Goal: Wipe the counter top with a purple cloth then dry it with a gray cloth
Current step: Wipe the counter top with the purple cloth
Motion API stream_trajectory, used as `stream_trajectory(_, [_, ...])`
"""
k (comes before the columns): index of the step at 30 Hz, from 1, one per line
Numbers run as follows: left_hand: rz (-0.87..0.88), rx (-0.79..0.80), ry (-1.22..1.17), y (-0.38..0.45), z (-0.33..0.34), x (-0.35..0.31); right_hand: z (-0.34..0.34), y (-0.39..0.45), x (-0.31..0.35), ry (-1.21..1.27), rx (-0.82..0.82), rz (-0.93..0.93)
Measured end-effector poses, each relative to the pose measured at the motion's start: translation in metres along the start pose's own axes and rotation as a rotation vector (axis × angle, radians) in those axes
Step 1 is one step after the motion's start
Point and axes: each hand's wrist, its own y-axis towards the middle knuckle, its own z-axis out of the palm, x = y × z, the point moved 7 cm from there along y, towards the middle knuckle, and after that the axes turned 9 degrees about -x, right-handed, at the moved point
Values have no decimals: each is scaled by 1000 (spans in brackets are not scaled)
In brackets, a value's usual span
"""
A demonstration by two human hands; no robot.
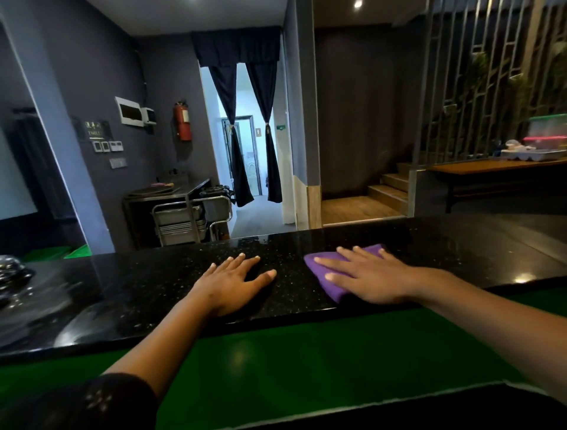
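Purple cloth [329, 277] lies folded on the black speckled counter [153, 288], close to its near edge, pinned flat under the right hand [372, 277], whose fingers [329, 261] are spread across it. Just beside it the left hand [231, 284] rests palm-down on bare stone, fingers apart and holding nothing

The room is dim, daylight enters through the curtained doorway [245, 147], a ceiling spot [357, 3] glares, the black counter top [306, 294] shows reflections, and wide-angle edges bend and blur.
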Motion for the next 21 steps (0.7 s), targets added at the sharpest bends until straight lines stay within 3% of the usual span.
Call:
stream_trajectory(5, [-7,-12,18,3,3,-1,-10,-1,-59,39,9,260])
stream_trajectory(9, [-16,-14,-6,3,1,-1,-8,31,-33,27,-8,409])
stream_trajectory(12, [-15,14,-118,5,-3,-1,-1,37,33,28,-23,279])
stream_trajectory(15, [-40,104,-503,-4,-15,13,10,23,75,21,-5,109])
stream_trajectory(16, [-32,84,-522,-6,-25,25,11,18,78,19,0,79])
stream_trajectory(19, [-72,-76,-171,-15,-53,89,7,27,61,33,17,110])
stream_trajectory(21, [-159,-85,-21,-27,-56,137,4,51,45,42,25,202])
